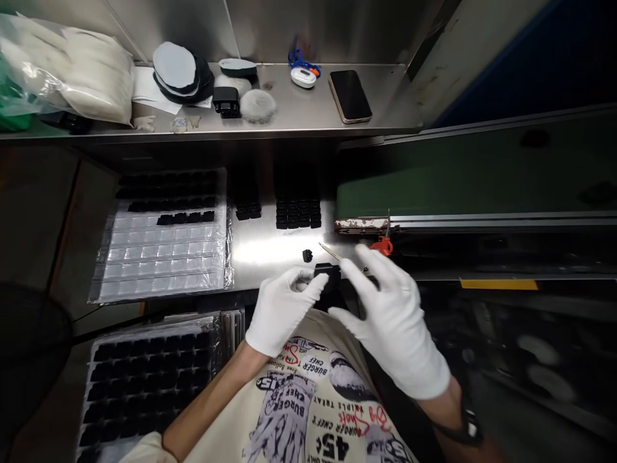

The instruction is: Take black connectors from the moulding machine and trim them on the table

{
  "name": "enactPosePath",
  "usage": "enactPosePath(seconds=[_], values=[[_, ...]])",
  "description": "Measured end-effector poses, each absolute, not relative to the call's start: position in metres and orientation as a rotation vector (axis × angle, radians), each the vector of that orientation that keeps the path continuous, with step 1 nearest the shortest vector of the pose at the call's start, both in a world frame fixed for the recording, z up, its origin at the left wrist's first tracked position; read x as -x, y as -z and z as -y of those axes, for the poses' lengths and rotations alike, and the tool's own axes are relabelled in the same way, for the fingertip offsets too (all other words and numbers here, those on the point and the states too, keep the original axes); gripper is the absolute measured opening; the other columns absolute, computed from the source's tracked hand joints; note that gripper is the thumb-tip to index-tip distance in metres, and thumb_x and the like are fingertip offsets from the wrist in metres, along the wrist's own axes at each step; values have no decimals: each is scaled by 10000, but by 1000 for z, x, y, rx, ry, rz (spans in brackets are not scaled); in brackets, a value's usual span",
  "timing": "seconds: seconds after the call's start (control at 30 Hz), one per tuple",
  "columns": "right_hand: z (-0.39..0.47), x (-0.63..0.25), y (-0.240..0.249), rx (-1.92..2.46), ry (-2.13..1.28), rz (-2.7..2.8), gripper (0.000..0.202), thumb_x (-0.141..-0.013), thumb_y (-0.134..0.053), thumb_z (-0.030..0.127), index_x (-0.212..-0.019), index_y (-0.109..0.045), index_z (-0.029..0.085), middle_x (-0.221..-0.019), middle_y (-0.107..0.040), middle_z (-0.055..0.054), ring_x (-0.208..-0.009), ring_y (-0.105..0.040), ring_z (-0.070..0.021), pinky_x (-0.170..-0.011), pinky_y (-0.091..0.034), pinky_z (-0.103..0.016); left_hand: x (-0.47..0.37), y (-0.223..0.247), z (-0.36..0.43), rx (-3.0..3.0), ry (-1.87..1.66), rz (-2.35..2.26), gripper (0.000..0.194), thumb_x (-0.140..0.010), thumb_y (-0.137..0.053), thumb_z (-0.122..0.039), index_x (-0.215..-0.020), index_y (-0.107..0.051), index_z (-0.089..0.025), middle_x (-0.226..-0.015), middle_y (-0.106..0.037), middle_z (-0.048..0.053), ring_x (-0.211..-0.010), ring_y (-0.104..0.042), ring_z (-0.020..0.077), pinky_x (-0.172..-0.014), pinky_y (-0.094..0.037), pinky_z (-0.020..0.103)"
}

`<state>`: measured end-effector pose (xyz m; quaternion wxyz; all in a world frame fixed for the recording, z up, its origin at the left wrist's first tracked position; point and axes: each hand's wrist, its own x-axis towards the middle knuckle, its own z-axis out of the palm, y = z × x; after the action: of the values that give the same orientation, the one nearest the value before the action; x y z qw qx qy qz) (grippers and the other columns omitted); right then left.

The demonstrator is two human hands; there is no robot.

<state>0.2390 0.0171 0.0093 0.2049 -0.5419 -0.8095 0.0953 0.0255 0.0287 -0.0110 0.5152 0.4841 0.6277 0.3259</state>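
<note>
My left hand wears a white glove and pinches a small black plastic part between thumb and fingers, just over the bench's front edge. My right hand, gloved in white too, is beside it with fingers and thumb spread and nothing visible between them. A thin pointed tool reaches from near my right index fingertip; whether it is touched cannot be told. A single loose black piece lies on the metal bench, left of that tool. Red-handled scissors are just beyond my right hand.
Clear compartment trays, one partly filled and one lower filled with black parts, are at left. Black pieces stand in rows on the bench. A shelf holds a phone and pads. A green conveyor belt runs right.
</note>
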Motion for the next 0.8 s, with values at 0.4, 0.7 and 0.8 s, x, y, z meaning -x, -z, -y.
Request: enactPosePath(seconds=[0.4, 0.7, 0.8], values=[[-35, -223, -17, 1363, -725, 1978, 501, -888, -916, 386, -1340, -721, 299, -1454, -726, -89, -1372, -684, -322, -1215, -555, -571, -13, -25, -18, -1116, -1004, -1405, 326, -1104, -667, -463, -975, -838, -216, -834, -804, 22, -714, -723, 147, -712, -621, 281], [-20, -218, -25, 1238, -1233, 1777, 601, -831, -986, 500, -1354, -741, 333, -1518, -681, -72, -1440, -655, -313, -1240, -554, -536, -12, -41, -23, -905, -935, -1389, 391, -1065, -702, -452, -787, -802, -197, -675, -737, 17, -565, -641, 124, -607, -580, 260], [-18, -209, -25, 1253, -1249, 1755, 631, -805, -1009, 481, -1363, -748, 342, -1509, -692, -62, -1449, -652, -304, -1232, -567, -511, -10, -41, -24, -881, -899, -1405, 349, -1059, -707, -419, -809, -811, -198, -649, -724, 9, -556, -648, 121, -574, -566, 239]])
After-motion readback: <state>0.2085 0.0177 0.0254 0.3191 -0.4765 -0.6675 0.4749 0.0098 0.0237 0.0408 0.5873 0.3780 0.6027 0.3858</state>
